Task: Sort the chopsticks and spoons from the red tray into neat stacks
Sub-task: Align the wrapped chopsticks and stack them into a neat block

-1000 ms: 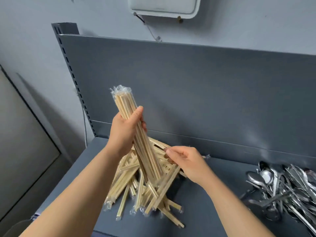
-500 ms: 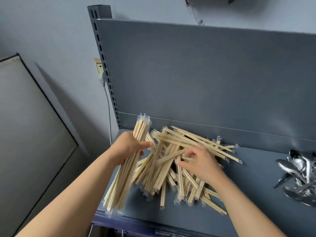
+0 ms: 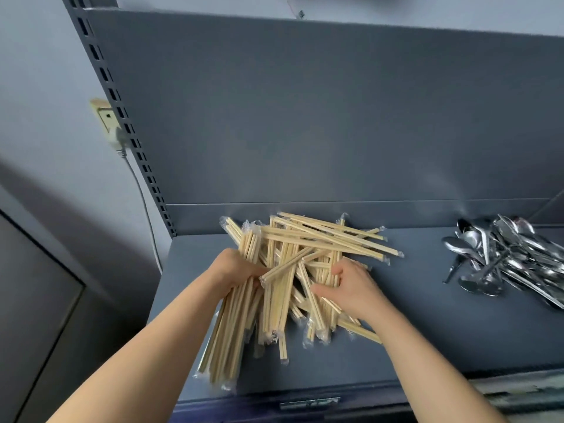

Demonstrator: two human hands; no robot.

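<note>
Materials. Chopsticks are pale wood, straight and square in section, each pair sealed in clear crinkled film with loose tails at the ends. Spoons (image 3: 503, 257) are polished metal with oval bowls and flat handles. They lie in a tangled heap well to the right of the right fingers. Shelf (image 3: 433, 331) is matte blue-grey painted metal, and the panel (image 3: 305, 117) behind it has the same finish. A slotted post (image 3: 122, 117) stands at the panel's left edge. A beige plug (image 3: 107, 122) with a grey cord (image 3: 143, 203) sits on the wall left of the post.

Change. 1.0 s ago the bundle (image 3: 232, 328) stood nearly upright over the pile (image 3: 323, 239). 0.5 s ago it was tilted down, left of the pile. It now lies lower, against the pile's left side. The right hand has stayed in the pile. More of the spoons are in view.

Hands.
- Left hand (image 3: 236, 270): fingers are curled round the bundle, gripping it about mid-length. The sticks lie parallel. Their far ends reach past the fingers into the pile, and their near ends run back under the wrist to the shelf's front edge.
- Right hand (image 3: 355, 290): fingers are curled down over several sticks of the pile, thumb on the near side, holding them.

The pile lies on the shelf between and beyond both sets of fingers. Its sticks cross at many angles, and the longest fan out far-right of the right fingers.
</note>
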